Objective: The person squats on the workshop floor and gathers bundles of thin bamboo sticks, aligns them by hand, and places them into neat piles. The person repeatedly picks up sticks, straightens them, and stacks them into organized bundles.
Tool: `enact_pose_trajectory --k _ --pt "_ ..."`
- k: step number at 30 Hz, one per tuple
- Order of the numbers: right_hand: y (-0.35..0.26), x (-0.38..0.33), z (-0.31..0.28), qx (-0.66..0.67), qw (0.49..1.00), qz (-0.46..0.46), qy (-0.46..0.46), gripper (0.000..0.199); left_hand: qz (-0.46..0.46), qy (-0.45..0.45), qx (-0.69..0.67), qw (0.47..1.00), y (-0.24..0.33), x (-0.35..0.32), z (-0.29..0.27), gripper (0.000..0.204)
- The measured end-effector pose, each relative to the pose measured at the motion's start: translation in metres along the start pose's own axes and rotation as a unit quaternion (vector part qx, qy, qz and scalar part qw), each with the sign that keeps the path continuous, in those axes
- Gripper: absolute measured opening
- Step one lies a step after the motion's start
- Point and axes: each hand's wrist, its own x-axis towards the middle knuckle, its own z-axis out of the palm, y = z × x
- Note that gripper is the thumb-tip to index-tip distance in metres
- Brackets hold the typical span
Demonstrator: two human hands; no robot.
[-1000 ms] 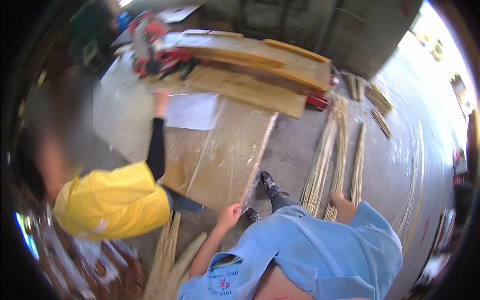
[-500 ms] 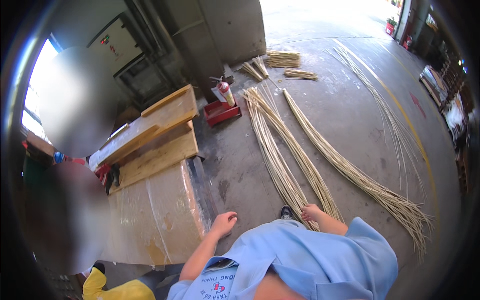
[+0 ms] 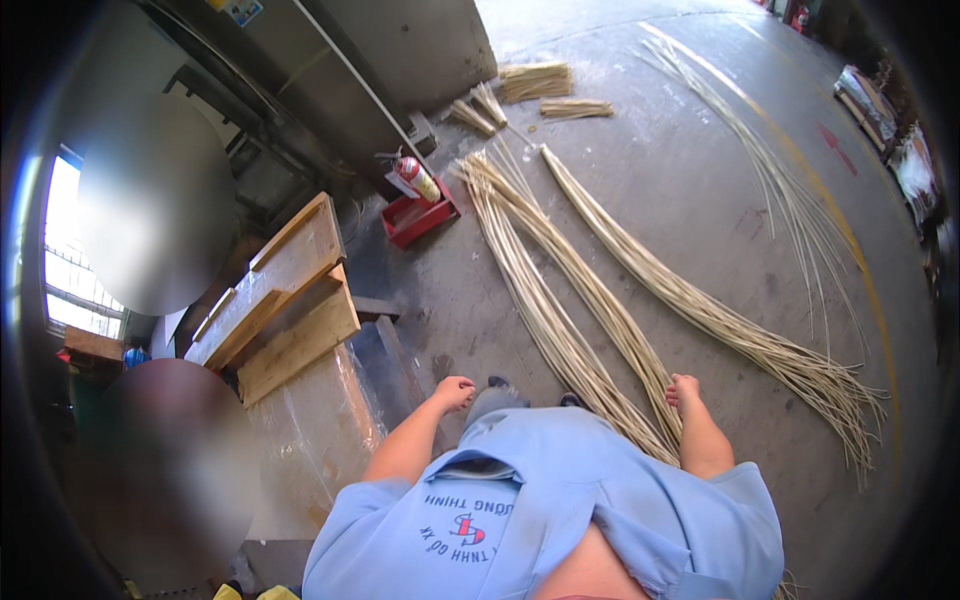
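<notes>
My left hand (image 3: 455, 393) hangs in front of my body, its fingers loosely curled with nothing seen in them. On the other side, my right hand (image 3: 683, 393) is also loosely closed, and it shows nothing held. It appears just beside the near end of a bundle of long pale cane strands (image 3: 590, 300); whether it touches them I cannot tell. Left of that lies another long bundle (image 3: 525, 290), joining it near the far end. Further right, a third bundle (image 3: 660, 275) fans out at its near end.
At left stands a plastic-covered work table (image 3: 290, 440) with wooden boards (image 3: 300, 345). A fire extinguisher (image 3: 415, 178) sits in a red box (image 3: 415, 218). Short cane bundles (image 3: 535, 82) lie by the wall. Thin loose strands (image 3: 790, 190) run along the right. Blurred areas cover part of the left.
The view has shifted, and the table and extinguisher now appear further left. My right hand has moved right relative to the cane bundles. My feet have changed position, with a leg now showing.
</notes>
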Motion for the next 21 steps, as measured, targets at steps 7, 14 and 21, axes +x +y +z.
enact_pose_trajectory --k 7,14,21 --pt "-0.024 0.016 0.041 0.035 0.997 0.06 -0.014 0.03 -0.088 -0.016 -0.029 0.996 0.015 0.045 -0.045 0.023" --pt "-0.074 0.0 0.098 0.055 0.995 0.085 0.013 0.027 -0.147 -0.092 -0.039 0.984 0.09 0.146 -0.116 0.017" --pt "-0.095 0.001 0.119 -0.003 0.991 0.137 -0.001 0.038 0.082 0.046 -0.118 0.989 0.231 0.267 -0.195 0.022"
